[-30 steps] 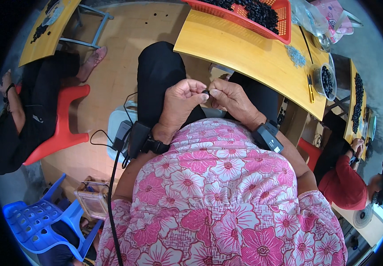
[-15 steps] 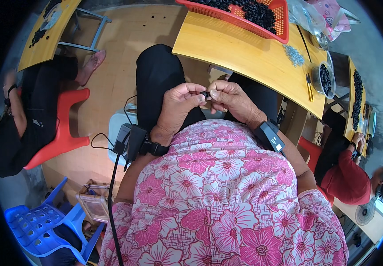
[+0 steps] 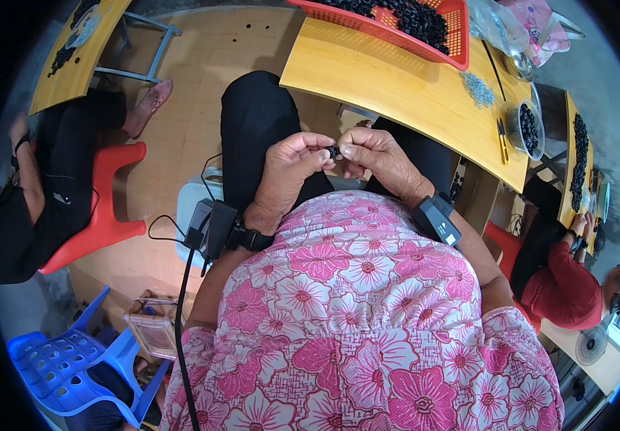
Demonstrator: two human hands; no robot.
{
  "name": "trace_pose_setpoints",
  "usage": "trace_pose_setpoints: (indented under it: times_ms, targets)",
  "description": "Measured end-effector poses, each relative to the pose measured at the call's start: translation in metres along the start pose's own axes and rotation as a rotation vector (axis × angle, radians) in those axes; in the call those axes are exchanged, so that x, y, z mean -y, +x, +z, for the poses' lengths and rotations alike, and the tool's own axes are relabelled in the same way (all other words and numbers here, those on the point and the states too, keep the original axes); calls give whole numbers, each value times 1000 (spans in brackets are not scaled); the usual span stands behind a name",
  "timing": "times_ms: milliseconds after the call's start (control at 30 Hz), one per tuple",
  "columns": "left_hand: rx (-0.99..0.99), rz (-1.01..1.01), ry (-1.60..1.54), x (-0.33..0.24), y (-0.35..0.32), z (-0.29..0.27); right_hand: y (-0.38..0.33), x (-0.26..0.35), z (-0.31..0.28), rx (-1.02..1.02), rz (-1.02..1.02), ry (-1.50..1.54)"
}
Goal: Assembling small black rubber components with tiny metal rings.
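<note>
Item: we are pinching a small black part point(image 3: 332, 151) between left hand point(image 3: 292, 172) and right hand point(image 3: 375, 154), fitting it together; red basket point(image 3: 396, 29) at one o'clock on the bench point(image 3: 396, 93).

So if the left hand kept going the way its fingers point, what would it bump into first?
The left hand points toward the right hand, so it would likely press the small black piece into those fingertips first.

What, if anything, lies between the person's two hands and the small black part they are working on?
Nothing visible: the small black part is pinched directly between fingertips of the left hand and right hand, above the lap.
</note>
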State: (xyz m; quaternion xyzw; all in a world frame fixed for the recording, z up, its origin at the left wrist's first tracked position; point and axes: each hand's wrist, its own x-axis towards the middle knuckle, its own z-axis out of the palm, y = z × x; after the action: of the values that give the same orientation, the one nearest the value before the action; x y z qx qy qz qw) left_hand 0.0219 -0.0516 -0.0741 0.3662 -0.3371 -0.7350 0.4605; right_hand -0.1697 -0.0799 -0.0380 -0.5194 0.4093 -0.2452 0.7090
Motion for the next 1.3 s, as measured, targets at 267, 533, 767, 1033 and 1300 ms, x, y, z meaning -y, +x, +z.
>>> trace_pose_setpoints:
  times_ms: [267,533,767,1033,1300]
  targets:
    - [-35,37,111,-4,0,5,1,-2,1,-49,-19,-65]
    - [-17,76,132,-1,1,4,4,-12,-6,14,8,5]
    - [5,28,14,-4,1,5,5,-17,0,-30,100,409]
    - [45,110,-9,1,2,2,5,-25,-2,128,248,619]
    - [-15,144,41,4,2,2,4,-20,4,-46,89,502]
